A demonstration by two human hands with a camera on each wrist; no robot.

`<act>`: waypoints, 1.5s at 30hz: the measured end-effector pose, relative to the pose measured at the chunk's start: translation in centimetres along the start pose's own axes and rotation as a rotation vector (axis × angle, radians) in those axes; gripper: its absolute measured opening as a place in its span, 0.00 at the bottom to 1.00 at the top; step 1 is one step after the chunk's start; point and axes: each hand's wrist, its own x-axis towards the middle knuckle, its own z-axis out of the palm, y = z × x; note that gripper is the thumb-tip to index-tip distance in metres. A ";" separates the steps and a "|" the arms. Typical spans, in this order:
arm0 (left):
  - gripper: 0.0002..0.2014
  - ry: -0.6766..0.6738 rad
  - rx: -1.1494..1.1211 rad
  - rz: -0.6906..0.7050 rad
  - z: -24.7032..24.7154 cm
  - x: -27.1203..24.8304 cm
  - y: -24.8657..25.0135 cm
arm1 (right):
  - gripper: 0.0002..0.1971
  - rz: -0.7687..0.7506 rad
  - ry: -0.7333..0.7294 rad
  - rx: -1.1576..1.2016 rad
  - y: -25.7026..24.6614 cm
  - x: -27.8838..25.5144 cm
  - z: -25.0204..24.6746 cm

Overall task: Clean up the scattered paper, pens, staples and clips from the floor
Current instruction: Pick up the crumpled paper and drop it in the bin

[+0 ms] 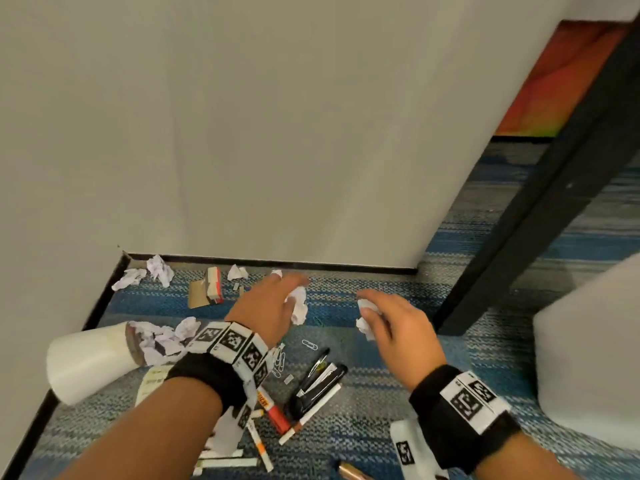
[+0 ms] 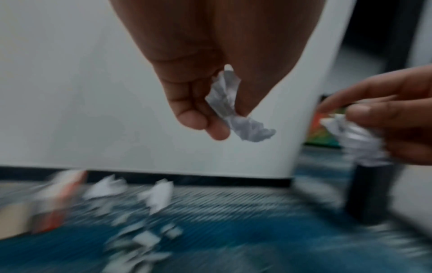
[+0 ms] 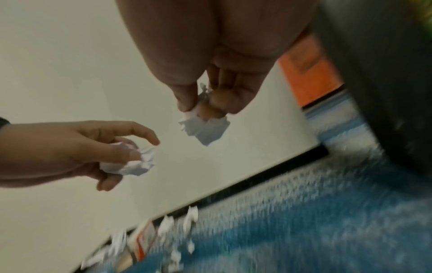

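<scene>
My left hand (image 1: 277,303) hovers above the blue carpet and pinches a crumpled white paper ball (image 1: 298,306), which the left wrist view shows between thumb and fingers (image 2: 233,114). A second crumpled paper ball (image 1: 365,318) is pinched in my right hand (image 1: 388,320), the same ball (image 3: 204,129) hanging below its fingertips in the right wrist view. More paper wads (image 1: 157,271) lie by the wall. Pens and markers (image 1: 311,386) and paper clips (image 1: 309,344) are scattered on the floor below my hands.
A white bin (image 1: 86,362) lies tipped on its side at the left, crumpled paper spilling from its mouth. A small staple box (image 1: 213,285) lies near the wall's black skirting. A black post (image 1: 540,202) and a white block (image 1: 588,358) stand to the right.
</scene>
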 end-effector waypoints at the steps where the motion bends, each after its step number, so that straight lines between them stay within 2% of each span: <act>1: 0.17 0.011 -0.035 0.073 -0.1 -0.1 1.9 | 0.15 -0.024 0.055 0.017 -0.2 -0.6 -1.5; 4: 0.12 0.010 -0.141 0.262 0.0 -0.7 8.0 | 0.13 -0.091 0.207 0.015 -1.2 -3.0 -6.8; 8: 0.09 0.027 -0.242 0.468 0.1 -1.4 15.9 | 0.11 -0.104 0.393 -0.062 -2.0 -7.6 -15.2; 11: 0.09 0.076 -0.301 0.546 0.4 -1.9 21.5 | 0.11 -0.050 0.590 -0.196 -1.8 -11.6 -21.5; 15: 0.06 0.091 -0.430 0.576 1.1 -2.5 29.2 | 0.12 0.100 0.860 -0.337 -0.3 -15.4 -28.1; 17: 0.08 0.086 -0.528 0.574 1.4 -2.7 32.7 | 0.14 0.195 0.873 -0.369 1.7 -16.0 -29.8; 20: 0.11 0.062 -0.577 0.596 2.1 -2.9 37.2 | 0.18 0.307 0.762 -0.400 4.4 -16.7 -30.2; 22: 0.16 0.017 -0.529 0.672 2.7 -2.9 39.4 | 0.20 0.313 0.757 -0.378 5.0 -17.6 -30.2; 25: 0.22 -0.090 -0.356 0.772 4.0 -2.6 40.7 | 0.17 0.286 0.829 -0.347 5.0 -19.2 -30.5; 27: 0.22 -0.122 -0.304 0.790 4.8 -2.7 40.4 | 0.13 0.270 0.866 -0.339 5.0 -20.1 -30.6; 29: 0.17 -0.071 -0.351 0.812 5.1 -2.9 39.4 | 0.10 0.234 0.869 -0.327 4.8 -20.6 -30.0; 32: 0.12 0.029 -0.376 0.786 4.8 -3.2 36.4 | 0.09 0.152 0.788 -0.264 3.9 -20.2 -27.4; 35: 0.09 0.042 -0.305 0.706 4.3 -3.1 31.2 | 0.07 0.084 0.593 -0.209 3.1 -18.3 -23.2; 38: 0.08 0.016 -0.200 0.541 3.7 -3.0 24.4 | 0.05 0.061 0.314 -0.177 2.5 -15.2 -18.2; 41: 0.09 -0.046 -0.103 0.315 3.1 -3.3 16.6 | 0.04 0.029 0.003 -0.198 2.1 -11.8 -12.8; 45: 0.11 -0.086 0.001 0.015 2.1 -4.8 6.7 | 0.15 0.018 -0.477 -0.320 0.8 -7.6 -6.3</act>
